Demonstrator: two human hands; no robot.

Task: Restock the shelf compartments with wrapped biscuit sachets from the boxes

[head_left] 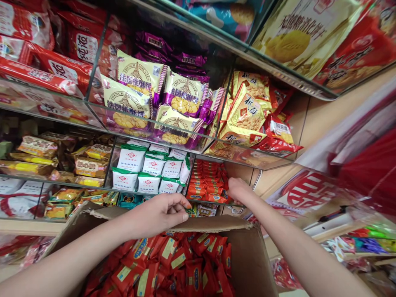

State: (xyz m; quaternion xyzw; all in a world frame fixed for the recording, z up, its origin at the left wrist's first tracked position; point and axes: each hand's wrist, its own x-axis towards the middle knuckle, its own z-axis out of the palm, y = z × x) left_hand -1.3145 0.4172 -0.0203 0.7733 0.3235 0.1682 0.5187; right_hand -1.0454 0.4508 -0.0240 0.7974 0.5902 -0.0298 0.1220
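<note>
My left hand [167, 212] hovers over the back flap of a cardboard box [250, 260], fingers loosely curled and thumb apart, with nothing visible between them. Inside the box lie many small red packets [194, 276] with gold and blue labels. At the right end of a low shelf compartment, my right hand [240, 190] is closed against stacked red-orange packets [208, 181]. Its fingertips are mostly hidden, so what they hold, if anything, does not show. White and green packets [151, 167] fill the compartment to the left.
Above, a glass-fronted shelf holds French biscuit packets [126, 103], yellow packets [247, 109] and red packets [82, 45]. Brown-gold packets [91, 165] sit lower left. The top shelf edge [293, 78] juts out overhead. Plastic-wrapped red goods [368, 165] hang at the right.
</note>
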